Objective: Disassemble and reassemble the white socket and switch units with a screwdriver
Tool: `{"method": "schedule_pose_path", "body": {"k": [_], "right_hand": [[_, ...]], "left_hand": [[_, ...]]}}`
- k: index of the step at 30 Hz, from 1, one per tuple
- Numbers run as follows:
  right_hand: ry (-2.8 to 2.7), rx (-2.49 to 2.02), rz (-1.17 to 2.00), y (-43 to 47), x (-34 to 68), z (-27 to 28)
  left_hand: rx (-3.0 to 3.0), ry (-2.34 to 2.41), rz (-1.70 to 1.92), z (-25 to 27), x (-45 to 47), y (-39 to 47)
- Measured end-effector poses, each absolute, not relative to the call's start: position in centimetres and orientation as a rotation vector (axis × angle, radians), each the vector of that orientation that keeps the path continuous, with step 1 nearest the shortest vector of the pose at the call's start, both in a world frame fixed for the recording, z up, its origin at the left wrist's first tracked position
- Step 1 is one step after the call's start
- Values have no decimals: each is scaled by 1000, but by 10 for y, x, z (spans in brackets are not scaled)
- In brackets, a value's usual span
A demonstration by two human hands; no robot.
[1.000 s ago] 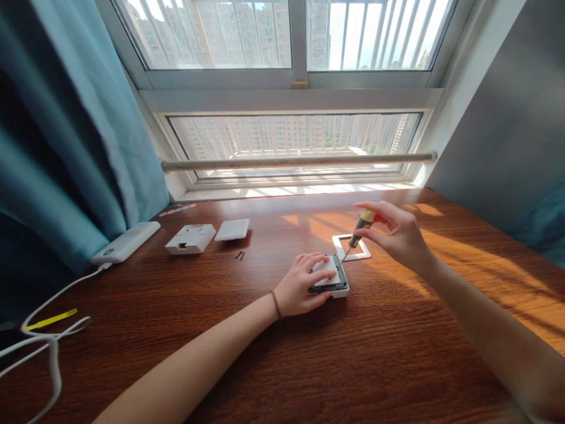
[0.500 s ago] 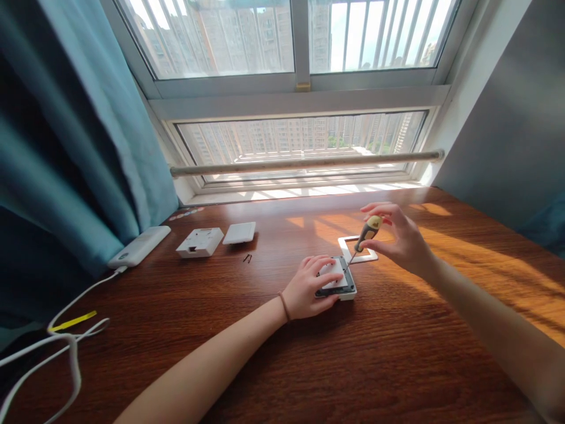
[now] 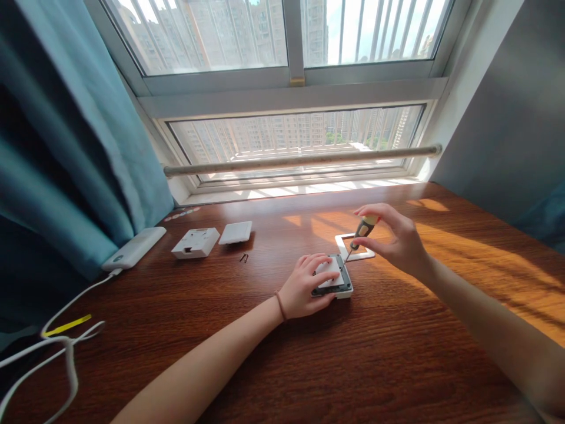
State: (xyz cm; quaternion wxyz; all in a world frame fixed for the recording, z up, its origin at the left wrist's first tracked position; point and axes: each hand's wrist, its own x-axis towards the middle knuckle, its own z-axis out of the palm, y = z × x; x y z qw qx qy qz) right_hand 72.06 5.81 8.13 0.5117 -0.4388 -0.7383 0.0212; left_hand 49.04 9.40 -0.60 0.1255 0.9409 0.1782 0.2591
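Note:
On the wooden table, my left hand (image 3: 308, 287) is closed around the left side of a wall switch (image 3: 331, 275), its white rocker plate set in a dark frame over a white box. My right hand (image 3: 396, 235) grips a screwdriver (image 3: 362, 231) with a yellow and grey handle from above. The screwdriver leans, and its thin shaft runs down to the switch's upper right edge; the tip's exact seat is too small to make out. Just behind the switch lies a white square frame (image 3: 366, 255), partly behind the screwdriver.
To the left are a white mounting box (image 3: 195, 243), a white switch plate (image 3: 235, 232) and two small screws (image 3: 244, 258). A white power bank (image 3: 135, 248) with a white cable (image 3: 77, 294) lies by the blue curtain (image 3: 132, 176). A yellow strip (image 3: 68, 325) sits near the cable.
My right hand has shifted its fingers over the top of the screwdriver handle, now covering more of it. My left hand stays on the switch. The whole view has shifted slightly.

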Motion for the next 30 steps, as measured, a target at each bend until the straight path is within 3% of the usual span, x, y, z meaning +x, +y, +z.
{"method": "schedule_pose_path", "body": {"k": [4, 11, 19, 26, 30], "right_hand": [[-1676, -1119, -95, 62, 722, 77], [-1685, -946, 413, 56, 717, 79], [-1491, -1146, 24, 61, 714, 68], [-1572, -981, 433, 62, 714, 73], [-1495, -1057, 266, 63, 714, 71]], "left_hand": [[2740, 519, 755, -6, 491, 94], [2741, 508, 759, -7, 491, 95], [2757, 502, 779, -9, 489, 95], [2776, 513, 772, -9, 489, 94], [2802, 519, 729, -7, 490, 92]]}}
